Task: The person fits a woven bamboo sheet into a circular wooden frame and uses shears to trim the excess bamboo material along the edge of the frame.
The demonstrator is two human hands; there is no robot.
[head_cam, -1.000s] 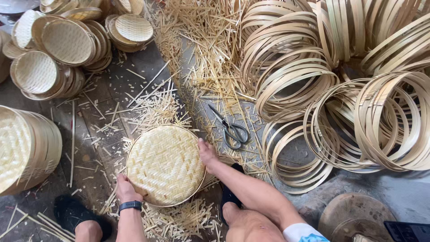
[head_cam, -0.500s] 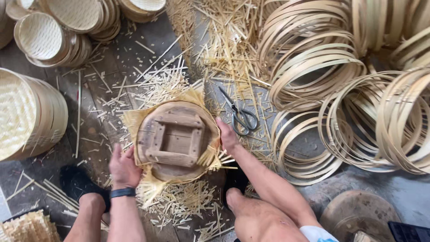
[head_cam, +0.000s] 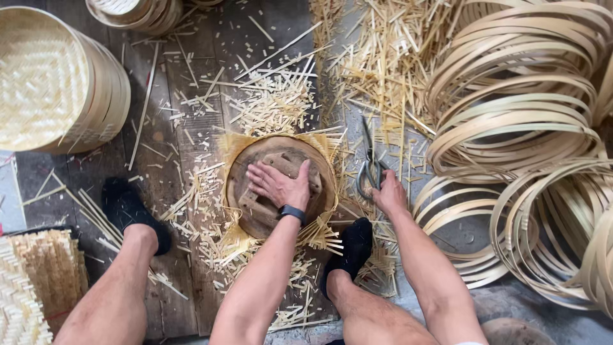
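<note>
A round wooden mould (head_cam: 255, 211) lies on the floor between my feet, with frayed bamboo strip ends (head_cam: 322, 233) sticking out from under its rim. My left hand (head_cam: 280, 183), with a dark band on the wrist, presses flat on top of the mould. My right hand (head_cam: 386, 193) rests on the floor to the right, its fingers at the handles of a pair of metal scissors (head_cam: 369, 167). Whether the fingers grip the scissors is unclear.
Stacks of bent bamboo hoops (head_cam: 517, 121) fill the right side. A stack of woven round lids (head_cam: 57, 83) lies on its side at the left, more lids (head_cam: 137, 13) at the top. Cut bamboo slivers (head_cam: 274, 102) litter the floor. Woven mat pieces (head_cam: 32, 287) sit bottom left.
The woven disc was flipped so the wooden mould faces up. My left hand moved from its rim onto its top. My right hand left the rim and reached to the scissors.
</note>
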